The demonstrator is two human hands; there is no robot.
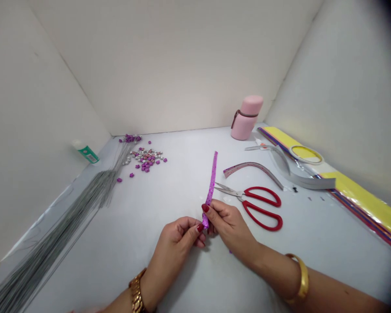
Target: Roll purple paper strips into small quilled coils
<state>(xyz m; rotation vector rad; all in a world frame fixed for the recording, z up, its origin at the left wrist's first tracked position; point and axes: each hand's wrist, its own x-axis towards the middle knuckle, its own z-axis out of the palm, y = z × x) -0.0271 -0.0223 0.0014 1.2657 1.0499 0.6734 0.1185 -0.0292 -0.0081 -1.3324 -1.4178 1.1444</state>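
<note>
A shiny purple paper strip (pixel 213 178) with dark specks stands up from between my hands, its lower end folded into a small knot-like bend. My left hand (pixel 181 237) pinches that folded end between thumb and fingers. Just above it, my right hand (pixel 226 221) grips the strip with the thumb across its front. Red-handled scissors (pixel 262 206) lie to the right with blades slightly parted, their tips close to the strip. Behind the scissors rests a curved strip (pixel 252 166), pinkish with a grey length. The undersides of my fingers are hidden.
Grey wires (pixel 61 230) lie bundled along the left side, with small purple and silver folded stars (pixel 146 161) beside them. A glue stick (pixel 88 154) leans far left. A pink bottle (pixel 246 119) stands at the back; yellow paper packs (pixel 361 195), tape (pixel 306 154) and silver strips (pixel 308 180) are right.
</note>
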